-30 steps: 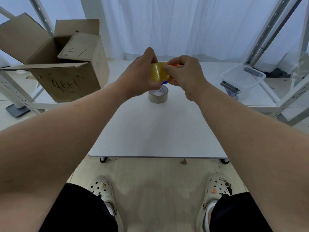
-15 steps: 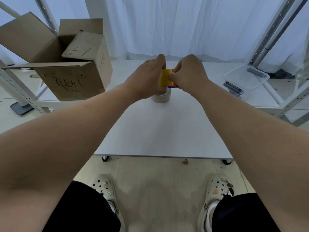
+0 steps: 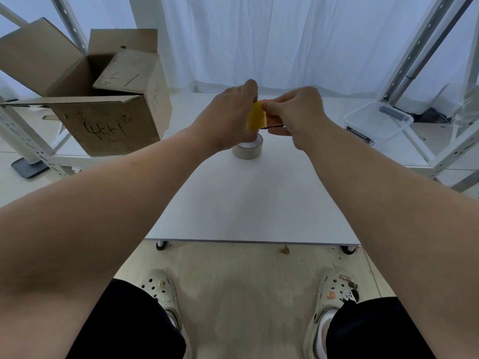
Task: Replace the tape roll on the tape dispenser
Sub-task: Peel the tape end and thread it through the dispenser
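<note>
Both hands are raised above the far middle of the white table. My left hand grips a yellow tape roll. Pressed against the roll is an orange and blue tape dispenser, held in my right hand; fingers hide most of it. Whether the roll sits on the dispenser's hub is hidden. A second, beige tape roll lies flat on the table just below the hands.
An open cardboard box stands on a white rack at the left. A clear plastic tub sits on a low shelf at the right, by metal uprights. White curtains hang behind. My feet in clogs are below the table's near edge.
The hands stay together on the yellow roll and dispenser, shifting only slightly. The yellow roll now shows more edge-on than one second ago.
</note>
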Motion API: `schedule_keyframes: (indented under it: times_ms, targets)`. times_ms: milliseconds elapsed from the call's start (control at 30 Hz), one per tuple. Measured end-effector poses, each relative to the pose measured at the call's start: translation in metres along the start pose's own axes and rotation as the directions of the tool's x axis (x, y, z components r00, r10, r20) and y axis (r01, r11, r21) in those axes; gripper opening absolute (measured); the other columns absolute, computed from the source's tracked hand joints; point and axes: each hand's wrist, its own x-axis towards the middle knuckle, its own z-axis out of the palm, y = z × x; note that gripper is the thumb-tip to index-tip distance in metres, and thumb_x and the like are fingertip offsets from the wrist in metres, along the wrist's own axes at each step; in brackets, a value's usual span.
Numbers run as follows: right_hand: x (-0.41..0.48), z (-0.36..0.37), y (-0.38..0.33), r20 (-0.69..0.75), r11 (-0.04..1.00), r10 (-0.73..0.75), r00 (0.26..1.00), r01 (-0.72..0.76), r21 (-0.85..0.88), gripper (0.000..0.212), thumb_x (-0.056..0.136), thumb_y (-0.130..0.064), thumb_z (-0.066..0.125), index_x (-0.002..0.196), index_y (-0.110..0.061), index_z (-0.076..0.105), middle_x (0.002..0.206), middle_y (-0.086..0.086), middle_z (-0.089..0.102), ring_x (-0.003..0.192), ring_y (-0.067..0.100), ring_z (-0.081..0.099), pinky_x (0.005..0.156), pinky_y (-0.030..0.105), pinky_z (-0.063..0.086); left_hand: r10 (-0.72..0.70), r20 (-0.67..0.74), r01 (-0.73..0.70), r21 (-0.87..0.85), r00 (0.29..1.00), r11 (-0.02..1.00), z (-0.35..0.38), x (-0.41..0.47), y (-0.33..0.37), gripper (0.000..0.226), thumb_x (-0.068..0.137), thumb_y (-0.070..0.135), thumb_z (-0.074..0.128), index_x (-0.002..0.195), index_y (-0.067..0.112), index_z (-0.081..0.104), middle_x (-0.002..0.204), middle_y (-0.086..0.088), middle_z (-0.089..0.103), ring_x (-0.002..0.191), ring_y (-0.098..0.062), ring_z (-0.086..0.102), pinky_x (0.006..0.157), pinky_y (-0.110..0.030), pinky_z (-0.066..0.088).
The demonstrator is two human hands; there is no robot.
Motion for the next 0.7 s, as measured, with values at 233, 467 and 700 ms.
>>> schedule_keyframes:
  times_ms: [233,467,700]
  targets:
    - [0.0074,0.0031,-0.0020,-0.036,0.978,-0.053,0.998,0.045,-0.206,0.017,0.078,-0.016,0.073,0.086,-0.002,0.068,0.079,0.011,0.067,0.072,0.028,0.071,0.066,0.040,0.062,0.058,0.031,-0.060,0.073,0.998,0.996,0.0002,-0.0030,-0.0022,0.059,0.071,0.029,0.076,0.112,0.004,0.042,0.110,-0.015,0.056,0.088,-0.022,0.043,0.071,-0.031,0.032]
    - [0.0084,0.0030,0.0033,0.049,0.998,0.008,0.999,-0.005,-0.065,0.023,0.085,-0.017,0.058,0.087,0.005,0.061,0.080,0.017,0.064,0.072,0.025,0.067,0.072,0.036,0.061,0.060,0.024,-0.060,-0.012,0.998,0.998,0.0008,-0.0023,-0.0044,0.055,0.071,0.026,0.076,0.109,0.006,0.043,0.104,-0.010,0.056,0.085,-0.020,0.044,0.060,-0.027,0.032]
    - [0.0037,-0.0017,0.0050,0.085,0.996,0.077,0.993,-0.081,0.046,0.019,0.087,-0.017,0.056,0.071,-0.007,0.055,0.069,0.007,0.055,0.065,0.020,0.057,0.063,0.028,0.055,-0.008,0.051,0.019,-0.207,0.999,0.978,0.0028,-0.0048,-0.0060,0.059,0.069,0.026,0.079,0.111,0.009,0.042,0.106,-0.006,0.057,0.087,-0.021,0.054,0.067,-0.026,0.050]
